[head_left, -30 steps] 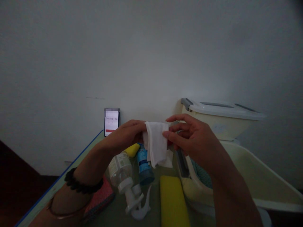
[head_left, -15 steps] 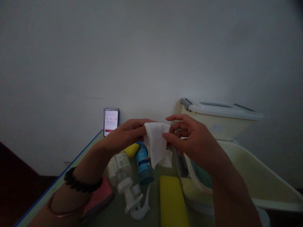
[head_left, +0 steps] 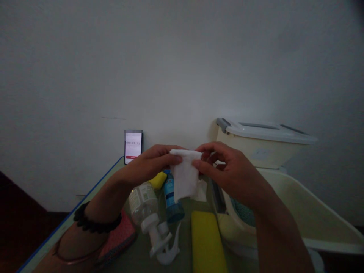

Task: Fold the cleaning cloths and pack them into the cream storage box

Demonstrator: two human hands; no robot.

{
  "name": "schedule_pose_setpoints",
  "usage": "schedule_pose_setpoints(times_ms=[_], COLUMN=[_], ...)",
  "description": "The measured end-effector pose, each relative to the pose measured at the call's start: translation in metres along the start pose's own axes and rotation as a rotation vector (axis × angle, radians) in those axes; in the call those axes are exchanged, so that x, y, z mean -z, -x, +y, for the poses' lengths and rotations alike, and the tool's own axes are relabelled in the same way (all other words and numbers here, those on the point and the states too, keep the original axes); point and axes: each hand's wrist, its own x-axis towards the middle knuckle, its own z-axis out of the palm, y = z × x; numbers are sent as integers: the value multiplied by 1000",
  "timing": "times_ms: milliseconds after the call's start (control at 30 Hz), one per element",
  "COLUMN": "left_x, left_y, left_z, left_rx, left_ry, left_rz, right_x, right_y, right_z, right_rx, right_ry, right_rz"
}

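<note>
Both hands hold a white tissue [head_left: 184, 175] up over the table. My left hand [head_left: 150, 163] pinches its top left corner, and my right hand [head_left: 224, 168] pinches its top right edge. The tissue hangs down folded between them, in front of a blue bottle [head_left: 172, 199] lying on the table. A black bead bracelet and a thin bangle sit on my left wrist.
A clear pump bottle [head_left: 146, 208] lies on the green table [head_left: 54, 237], with a yellow sponge [head_left: 206, 242] and a pinkish cloth [head_left: 119, 237] nearby. A phone [head_left: 133, 146] leans on the wall. A cream bin with a white lid [head_left: 264, 142] and a cream tub [head_left: 307, 220] stand at the right.
My hands have drawn closer together and the tissue is folded narrower, its top edge now held flat between both pinches. The phone's timer has advanced one second.
</note>
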Motion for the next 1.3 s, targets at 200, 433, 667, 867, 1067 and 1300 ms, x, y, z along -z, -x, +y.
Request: schedule_pose_setpoints(times_ms=[200,433,667,867,1067,1300], left_x=[-6,-10,-7,-8,-6,-5], left_y=[-1,-3,-3,-3,-2,-1], left_z=[4,-2,-5,-5,-6,-4], left_rx=[8,86,109,90,117,61], left_ry=[53,42,3,-14,-109,-283], left_rz=[1,-104,-132,-170,-194,-228], right_x=[-1,-3,-4,0,-1,-1], right_y=[0,0,2,2,2,1], right_z=[0,-7,-6,-10,-11,-13], right_rx=[10,-27,-43,-36,-42,-109], right_ry=[-40,-229,-435,-276,-272,-325], right_rz=[25,67,-34,-11,67,164])
